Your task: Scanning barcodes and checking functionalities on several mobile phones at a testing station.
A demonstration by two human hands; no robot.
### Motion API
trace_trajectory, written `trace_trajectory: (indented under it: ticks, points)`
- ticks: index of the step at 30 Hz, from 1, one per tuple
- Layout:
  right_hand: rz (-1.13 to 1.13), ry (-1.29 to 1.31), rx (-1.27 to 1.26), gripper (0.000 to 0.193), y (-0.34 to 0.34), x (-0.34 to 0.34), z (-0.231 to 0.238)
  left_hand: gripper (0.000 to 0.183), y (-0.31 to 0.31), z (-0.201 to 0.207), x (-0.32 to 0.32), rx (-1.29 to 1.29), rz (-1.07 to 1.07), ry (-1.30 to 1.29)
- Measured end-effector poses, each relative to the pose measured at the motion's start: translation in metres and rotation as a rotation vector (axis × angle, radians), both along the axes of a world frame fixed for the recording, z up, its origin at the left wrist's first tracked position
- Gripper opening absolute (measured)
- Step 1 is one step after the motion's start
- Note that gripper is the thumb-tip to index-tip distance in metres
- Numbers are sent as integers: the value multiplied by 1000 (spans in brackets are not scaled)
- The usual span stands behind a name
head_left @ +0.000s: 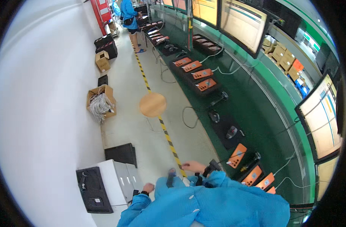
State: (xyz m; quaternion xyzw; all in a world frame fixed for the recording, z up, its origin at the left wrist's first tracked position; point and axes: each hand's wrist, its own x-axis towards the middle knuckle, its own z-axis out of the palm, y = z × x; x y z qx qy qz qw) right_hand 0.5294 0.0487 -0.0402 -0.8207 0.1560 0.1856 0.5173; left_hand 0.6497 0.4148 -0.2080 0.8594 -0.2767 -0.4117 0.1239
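Observation:
My left hand (148, 188) hangs low beside the white drawer cabinet, its fingers curled in and nothing seen in them. A dark band circles that wrist. My right hand (194, 167) is held in front of my body near the bench edge, fingers loosely curled, with no object visible in it. Black gear is strapped at the right wrist. Nearest to this hand on the green bench (256, 109) lies an orange smartphone (238, 155), face down. More orange phones (253, 175) lie just right of it, some with white cables. Neither hand touches the bench.
A round wooden stool (153, 104) stands ahead over striped floor tape (169, 140). Left are a white cabinet (114, 178) with a black tray (93, 189) on top, and a box of cables (101, 103). Computer mice (231, 132) and monitors (243, 24) line the bench. A co-worker (129, 19) stands far ahead.

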Motion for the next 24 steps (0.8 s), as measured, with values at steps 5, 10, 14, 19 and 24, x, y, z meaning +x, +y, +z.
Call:
trace_trajectory:
  ticks: [5,10,14,19,24]
  points:
    - [-78,-368,-129,31,-95,158,-5,26,-83,35,120,-493,715,35]
    - [-758,-610,157,26,-228,271,29,30,-187,74,168,-545,524,411]
    - [-1219,-618,426,26,-345,325,15,33,-229,98,209,-368,454,624]
    - [-1016,-316,-749,33,-451,325,-4,36,-242,88,267,-314,712,518]
    - [-1318,-186,-703,49,-538,315,-58,33,-267,80,358,-393,326,364]
